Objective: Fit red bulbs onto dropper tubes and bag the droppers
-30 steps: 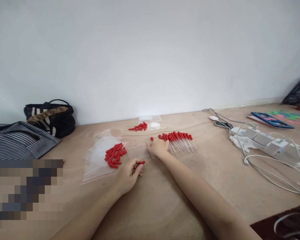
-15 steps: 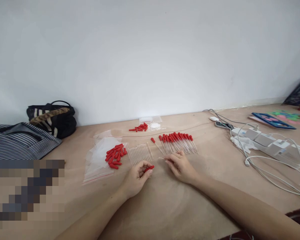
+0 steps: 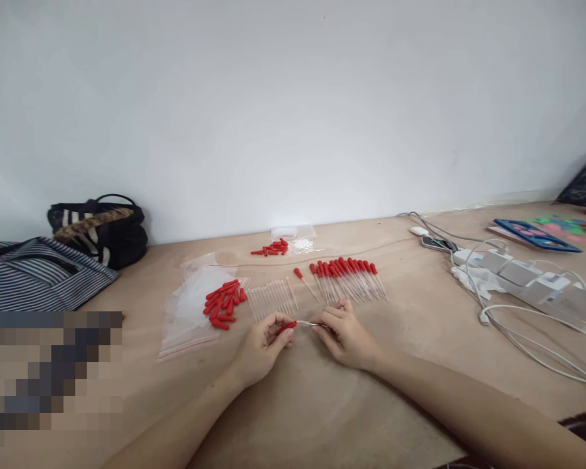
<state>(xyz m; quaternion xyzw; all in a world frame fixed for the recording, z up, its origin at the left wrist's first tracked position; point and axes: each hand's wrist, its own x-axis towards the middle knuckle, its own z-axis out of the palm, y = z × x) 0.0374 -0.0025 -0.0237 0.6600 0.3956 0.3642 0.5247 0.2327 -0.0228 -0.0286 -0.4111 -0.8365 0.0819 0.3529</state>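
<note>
Pinched in my left hand (image 3: 267,342) is a red rubber dropper bulb (image 3: 287,327), its narrow end facing right. My right hand (image 3: 344,335) grips a clear glass dropper tube (image 3: 306,323), whose end meets the mouth of the bulb; how far it is inside I cannot tell. Beyond my left hand lies a row of bare glass tubes (image 3: 272,298). A heap of loose red bulbs (image 3: 224,303) rests on clear plastic bags (image 3: 188,319) to the left. Past my right hand, droppers with red bulbs (image 3: 349,277) lie side by side, and a single dropper (image 3: 305,283) lies left of them.
Small red bulbs (image 3: 272,247) and a plastic bag (image 3: 303,241) lie near the wall. At right are a power strip with chargers (image 3: 517,272), white cables (image 3: 532,319), a phone (image 3: 437,243) and a blue frame (image 3: 537,234). Black (image 3: 102,231) and striped bags (image 3: 53,273) stand left.
My right hand has moved slightly left and down, bringing the glass tube against the bulb. My left hand has shifted slightly left, still pinching the bulb.
</note>
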